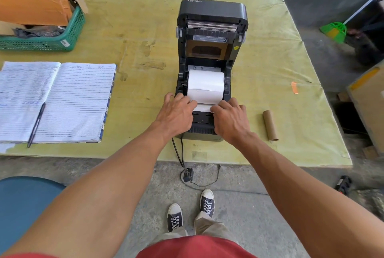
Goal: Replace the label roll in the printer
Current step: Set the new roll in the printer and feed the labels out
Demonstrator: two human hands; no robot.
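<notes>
A black label printer stands on the yellow-green table with its lid swung up and back. A full white label roll sits in its bay, and the loose paper end runs toward the front slot. My left hand presses the left side of that paper end at the printer's front. On the right side of the strip rests my right hand, fingers down on the paper. An empty brown cardboard core lies on the table to the right of the printer.
An open lined notebook with a pen lies at the left. A green basket with cardboard is at the back left. The printer's cables hang over the front table edge to an adapter on the floor. A blue stool stands lower left.
</notes>
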